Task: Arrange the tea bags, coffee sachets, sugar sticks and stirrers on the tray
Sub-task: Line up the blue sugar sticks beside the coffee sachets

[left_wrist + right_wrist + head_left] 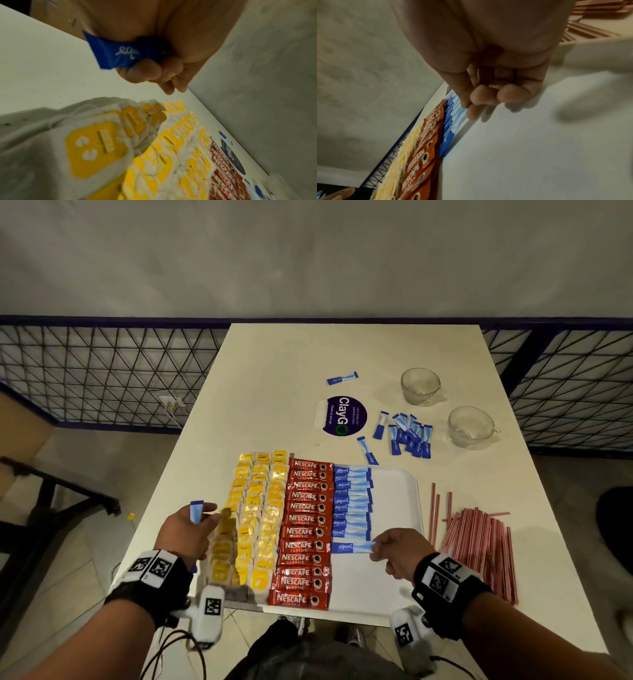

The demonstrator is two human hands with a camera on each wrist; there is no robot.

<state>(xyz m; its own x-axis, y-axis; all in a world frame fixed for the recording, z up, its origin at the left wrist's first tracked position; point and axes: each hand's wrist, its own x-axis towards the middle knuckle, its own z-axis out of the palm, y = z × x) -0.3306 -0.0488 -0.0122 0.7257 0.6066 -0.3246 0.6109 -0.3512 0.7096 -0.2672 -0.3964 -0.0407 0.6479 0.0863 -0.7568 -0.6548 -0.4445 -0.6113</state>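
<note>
I found the tray (pixel 404 508) holding tea bags (pixel 257 518), Nescafé sachets (pixel 303 530) and a partial Equal sugar row (pixel 352 501). My right hand (pixel 397 553) pinched one sugar stick (pixel 349 547) at the row's near end; my left hand (pixel 186 530) gripped spare sticks (pixel 111 52). Loose sticks (pixel 409 434) and all stirrers (pixel 479 546) lay on the table.

Left hand (pixel 186 530) hovers raised, fingers curled in a fist around blue sugar sticks (pixel 196 511); right hand (pixel 397 551) reaches low, thumb and fingertips pinching one sugar stick (pixel 351 547), both forearms extended.

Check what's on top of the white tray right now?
On the tray: yellow tea bags, red coffee sachets, and a column of blue sugar sticks, the nearest pinched by the right hand. The tray's left edge is covered by tea bags.
</note>
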